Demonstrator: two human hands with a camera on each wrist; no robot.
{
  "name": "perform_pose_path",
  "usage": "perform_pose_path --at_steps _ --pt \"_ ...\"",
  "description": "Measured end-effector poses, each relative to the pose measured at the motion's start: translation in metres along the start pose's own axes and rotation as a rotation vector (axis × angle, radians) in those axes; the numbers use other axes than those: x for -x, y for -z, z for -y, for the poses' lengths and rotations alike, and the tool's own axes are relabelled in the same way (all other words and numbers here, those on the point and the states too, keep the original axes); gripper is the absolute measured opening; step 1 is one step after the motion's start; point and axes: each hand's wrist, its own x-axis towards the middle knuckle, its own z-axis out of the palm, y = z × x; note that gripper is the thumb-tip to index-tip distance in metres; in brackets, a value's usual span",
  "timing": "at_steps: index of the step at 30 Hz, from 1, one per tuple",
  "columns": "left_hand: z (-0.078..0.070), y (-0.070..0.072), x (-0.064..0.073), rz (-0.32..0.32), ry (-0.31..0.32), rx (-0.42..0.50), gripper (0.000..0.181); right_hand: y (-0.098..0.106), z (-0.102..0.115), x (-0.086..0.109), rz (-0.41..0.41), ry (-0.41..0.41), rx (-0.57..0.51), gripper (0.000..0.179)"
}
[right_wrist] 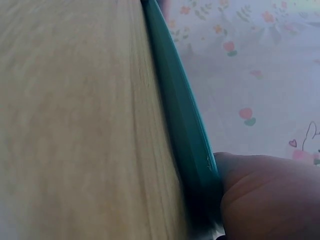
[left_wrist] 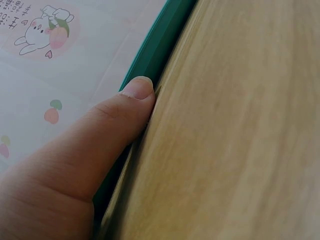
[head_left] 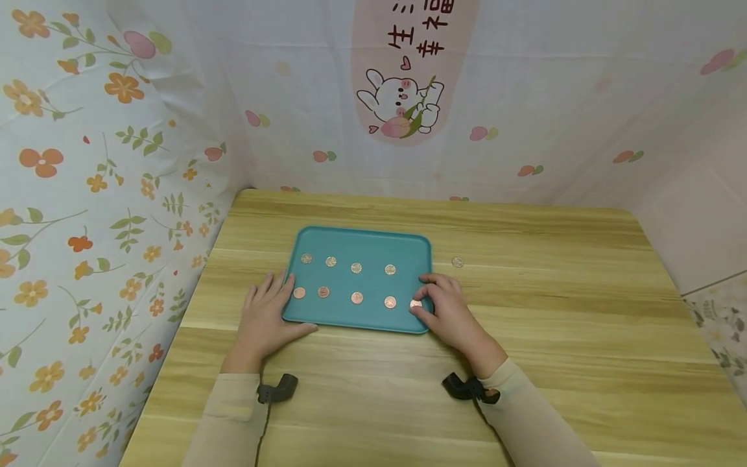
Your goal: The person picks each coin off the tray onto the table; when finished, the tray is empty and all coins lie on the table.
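A teal tray lies on the table, bearing two rows of coins. The far row holds several yellowish coins, such as the coin; the near row holds several copper-coloured ones, such as the coin. My left hand rests against the tray's left side, fingers spread and thumb along the near rim. At the tray's near right corner, thumb and forefinger of my right hand pinch a copper coin. In the right wrist view, the base of that thumb shows over the tray's rim; the fingertips are hidden.
One loose coin lies on the wooden table, right of the tray. A printed cloth hangs behind the table, and a flowered one along its left side. Black wrist mounts sit on both forearms.
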Motion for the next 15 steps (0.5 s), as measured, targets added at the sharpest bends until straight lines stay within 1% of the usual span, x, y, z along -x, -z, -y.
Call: perform_pose_path --at_steps 3,9,12,14,15 --pt "0.0003 -0.0005 -0.0001 0.002 0.000 0.000 0.124 -0.0003 0.0000 0.0013 -0.021 0.012 -0.028 0.016" --pt "0.0011 -0.0013 0.0000 0.000 -0.003 0.001 0.124 0.0000 -0.0008 0.0022 -0.070 0.094 -0.068 0.023" --pt "0.0017 -0.0015 -0.0002 -0.005 -0.005 0.000 0.124 0.0000 -0.0021 0.0017 -0.085 0.094 -0.088 0.022" --pt "0.0027 -0.0019 -0.0002 -0.007 -0.007 -0.003 0.123 -0.0005 -0.0030 0.0019 -0.094 0.084 -0.103 0.017" --pt "0.0030 -0.0022 -0.0003 -0.008 -0.007 -0.002 0.123 -0.0010 -0.0039 0.0017 -0.098 0.093 -0.107 0.014"
